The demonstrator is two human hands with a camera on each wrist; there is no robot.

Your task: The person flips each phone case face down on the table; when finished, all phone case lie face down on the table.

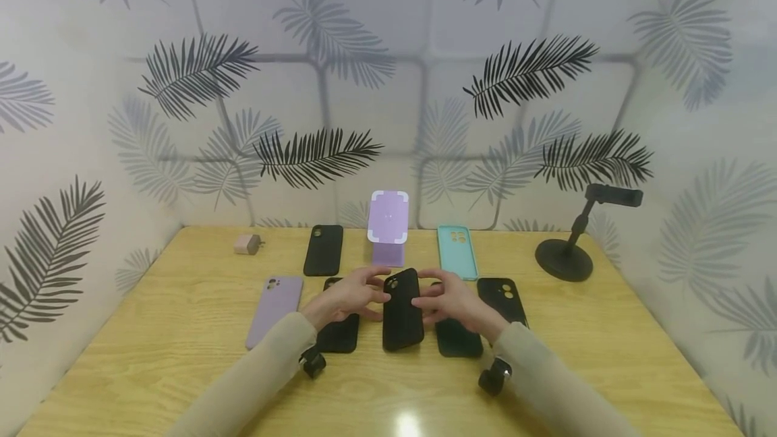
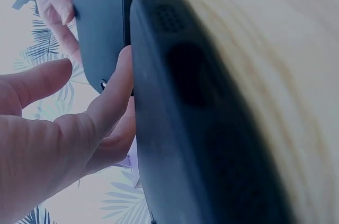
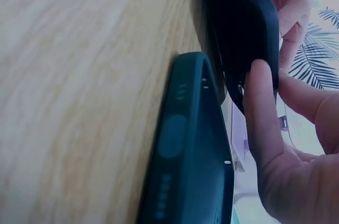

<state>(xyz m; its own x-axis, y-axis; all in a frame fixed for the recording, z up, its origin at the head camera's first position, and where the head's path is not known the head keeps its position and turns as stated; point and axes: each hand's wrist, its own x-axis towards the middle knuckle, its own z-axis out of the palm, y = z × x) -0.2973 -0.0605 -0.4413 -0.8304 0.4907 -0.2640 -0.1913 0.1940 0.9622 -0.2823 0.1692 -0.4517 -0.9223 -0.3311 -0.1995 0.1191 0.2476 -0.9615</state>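
Between both hands a black phone case (image 1: 403, 312) stands tilted above the wooden table, its camera cutout at the upper left. My left hand (image 1: 349, 295) holds its left edge with thumb and fingers. On the opposite side, my right hand (image 1: 452, 299) grips the right edge, with a digit pressed against the case in the right wrist view. Another black case (image 1: 340, 334) lies under the left hand, large in the left wrist view. A dark green case (image 3: 185, 144) lies beneath the right hand, partly covered by it in the head view.
A lilac case (image 1: 276, 312) lies at left, a black case (image 1: 324, 250) and a turquoise case (image 1: 458, 251) further back, another black case (image 1: 504, 295) at right. At the back stand a purple phone stand (image 1: 388, 218), a pink charger plug (image 1: 247, 243) and a black stand (image 1: 564, 260).
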